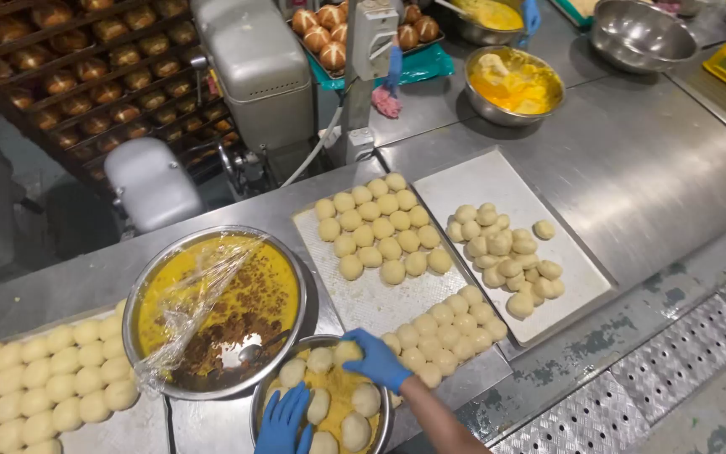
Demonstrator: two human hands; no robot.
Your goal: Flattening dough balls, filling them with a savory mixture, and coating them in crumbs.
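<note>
Gloved hands at a steel bowl of dough balls in yellow wash.

Far left of the hands, a tray of dough balls (39, 378); next to it, above the left hand, a large bowl of yellow and brown mixture (216, 311) half covered in plastic film. The left hand (286, 422), blue-gloved, fingers spread, rests on the small bowl's (260, 395) near rim, holding nothing visible. The right hand (377, 360) cups loosely over a dough ball (348, 351) at the far rim; a firm grasp cannot be confirmed. Judged light, soft, easily dented and slippery when coated: best lifted from beneath with curved fingers. Right of that hand, a tray of arranged balls (384, 240), then a tray with a loose heap (506, 256).
</note>
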